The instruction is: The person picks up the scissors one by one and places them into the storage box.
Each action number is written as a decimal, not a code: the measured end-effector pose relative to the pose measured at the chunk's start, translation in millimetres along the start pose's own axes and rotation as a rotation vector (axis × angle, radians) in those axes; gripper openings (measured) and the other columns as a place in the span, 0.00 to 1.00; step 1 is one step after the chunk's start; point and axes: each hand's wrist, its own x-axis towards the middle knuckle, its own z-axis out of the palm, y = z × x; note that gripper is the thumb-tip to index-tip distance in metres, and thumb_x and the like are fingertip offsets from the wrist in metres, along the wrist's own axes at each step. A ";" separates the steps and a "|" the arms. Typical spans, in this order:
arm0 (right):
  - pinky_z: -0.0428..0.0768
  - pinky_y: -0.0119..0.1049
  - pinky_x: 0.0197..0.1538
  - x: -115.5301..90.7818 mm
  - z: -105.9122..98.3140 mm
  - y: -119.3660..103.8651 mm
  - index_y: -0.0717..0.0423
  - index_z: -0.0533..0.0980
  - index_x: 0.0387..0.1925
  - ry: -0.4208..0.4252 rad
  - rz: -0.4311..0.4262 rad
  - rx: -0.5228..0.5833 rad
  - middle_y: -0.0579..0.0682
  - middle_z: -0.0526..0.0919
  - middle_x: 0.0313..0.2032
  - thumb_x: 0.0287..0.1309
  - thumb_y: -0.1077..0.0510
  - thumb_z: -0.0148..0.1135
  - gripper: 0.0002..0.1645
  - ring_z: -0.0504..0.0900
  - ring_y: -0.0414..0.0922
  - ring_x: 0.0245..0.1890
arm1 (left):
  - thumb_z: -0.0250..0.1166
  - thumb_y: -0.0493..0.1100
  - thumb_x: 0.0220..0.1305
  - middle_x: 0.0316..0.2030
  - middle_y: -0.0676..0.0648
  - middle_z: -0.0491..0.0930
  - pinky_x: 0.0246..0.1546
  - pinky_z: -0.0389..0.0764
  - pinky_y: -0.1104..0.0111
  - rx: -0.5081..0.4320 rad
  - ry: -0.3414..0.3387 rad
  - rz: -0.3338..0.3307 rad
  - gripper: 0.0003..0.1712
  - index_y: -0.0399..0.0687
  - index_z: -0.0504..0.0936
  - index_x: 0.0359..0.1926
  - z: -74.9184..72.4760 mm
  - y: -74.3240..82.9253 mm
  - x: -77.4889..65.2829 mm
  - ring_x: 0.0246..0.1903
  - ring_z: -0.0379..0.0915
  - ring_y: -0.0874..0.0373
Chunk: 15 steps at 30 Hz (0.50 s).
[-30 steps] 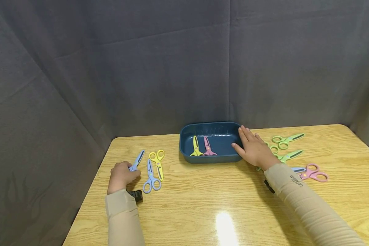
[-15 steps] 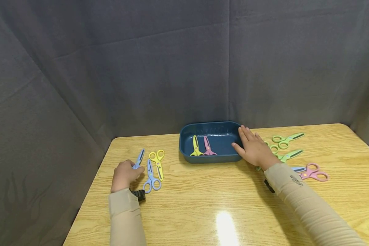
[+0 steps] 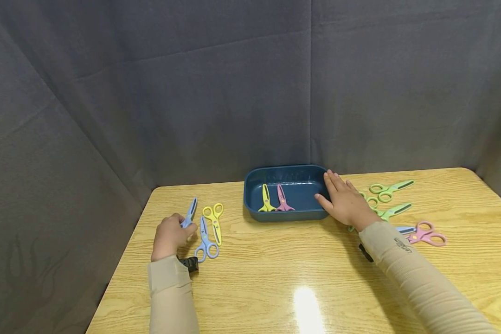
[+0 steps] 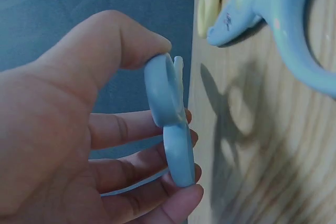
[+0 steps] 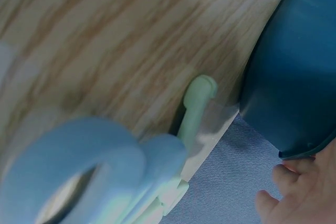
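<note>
At the table's left, my left hand (image 3: 170, 235) grips a pair of blue scissors (image 3: 189, 213) by the handles, blades pointing away. In the left wrist view the thumb presses one handle loop (image 4: 163, 90) and the fingers lie behind; a shadow falls on the wood beside them. Just right of that hand lie another pair of blue scissors (image 3: 204, 234) and yellow scissors (image 3: 215, 226). My right hand (image 3: 344, 199) rests, fingers extended, on the right end of a dark blue bin (image 3: 290, 215). Inside the bin, yellow-green scissors (image 3: 266, 198) and pink scissors (image 3: 281, 198) lean against the front wall.
Right of the bin lie green scissors (image 3: 387, 191), more green scissors (image 3: 394, 211), and pink scissors (image 3: 426, 235) overlapping a blue blade (image 3: 405, 229). My right forearm partly covers this group. A grey curtain (image 3: 217, 93) hangs behind the wooden table (image 3: 250, 278).
My left hand has shifted slightly right and away from me with the blue scissors, whose blades moved toward the back. My right hand and the bin have stayed put.
</note>
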 end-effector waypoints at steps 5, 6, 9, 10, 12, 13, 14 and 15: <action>0.39 0.60 0.77 -0.2 -0.7 -0.2 0.67 0.39 0.79 0.000 -0.001 0.004 0.64 0.37 0.79 0.77 0.37 0.40 0.49 0.40 0.62 0.79 | 0.64 0.46 0.63 0.38 0.35 0.82 0.37 0.79 0.52 0.033 0.050 0.053 0.24 0.28 0.80 0.50 -2.0 6.3 -1.2 0.30 0.76 0.45; 0.39 0.60 0.77 -0.3 -0.8 -0.2 0.67 0.39 0.79 0.002 -0.001 0.003 0.64 0.38 0.79 0.77 0.37 0.39 0.49 0.40 0.62 0.79 | 0.65 0.47 0.63 0.38 0.34 0.82 0.37 0.79 0.51 0.044 0.062 0.067 0.24 0.29 0.80 0.50 -2.1 8.0 -1.5 0.30 0.76 0.45; 0.39 0.60 0.77 -0.5 -0.9 -0.5 0.68 0.39 0.79 0.003 -0.002 0.002 0.64 0.38 0.79 0.77 0.37 0.40 0.49 0.40 0.62 0.79 | 0.66 0.48 0.62 0.39 0.34 0.83 0.36 0.80 0.50 0.061 0.095 0.107 0.24 0.29 0.81 0.50 -1.6 13.3 -1.9 0.30 0.78 0.45; 0.39 0.60 0.77 -0.6 -1.0 -0.6 0.68 0.39 0.79 0.003 -0.001 0.002 0.64 0.38 0.79 0.77 0.37 0.40 0.49 0.40 0.62 0.79 | 0.66 0.48 0.62 0.40 0.33 0.83 0.36 0.80 0.50 0.063 0.104 0.118 0.25 0.30 0.82 0.50 -1.5 15.7 -2.6 0.31 0.78 0.44; 0.39 0.60 0.77 -0.9 -1.2 -0.9 0.68 0.39 0.79 0.003 0.000 0.002 0.64 0.38 0.79 0.77 0.37 0.40 0.49 0.40 0.62 0.79 | 0.67 0.48 0.62 0.40 0.33 0.84 0.35 0.80 0.50 0.060 0.123 0.140 0.26 0.30 0.82 0.51 -1.3 20.9 -4.2 0.30 0.79 0.43; 0.39 0.60 0.77 -0.9 -1.2 -1.0 0.68 0.39 0.79 0.002 0.000 0.002 0.64 0.38 0.79 0.77 0.37 0.40 0.49 0.40 0.62 0.79 | 0.68 0.48 0.61 0.41 0.32 0.84 0.35 0.81 0.50 0.060 0.133 0.148 0.26 0.30 0.82 0.52 -1.0 23.3 -5.0 0.31 0.79 0.43; 0.39 0.60 0.77 -1.0 -1.1 -0.9 0.68 0.39 0.79 0.002 0.000 0.002 0.64 0.38 0.79 0.77 0.37 0.40 0.49 0.40 0.62 0.79 | 0.68 0.47 0.60 0.40 0.32 0.84 0.34 0.81 0.51 0.062 0.148 0.159 0.26 0.30 0.83 0.51 -0.9 25.4 -5.8 0.30 0.79 0.43; 0.40 0.60 0.77 -1.0 -1.1 -0.9 0.68 0.39 0.79 0.002 -0.001 0.001 0.64 0.38 0.79 0.78 0.38 0.40 0.49 0.40 0.62 0.79 | 0.68 0.47 0.60 0.39 0.32 0.84 0.33 0.80 0.51 0.065 0.156 0.166 0.26 0.30 0.83 0.51 -0.9 27.6 -6.9 0.30 0.79 0.43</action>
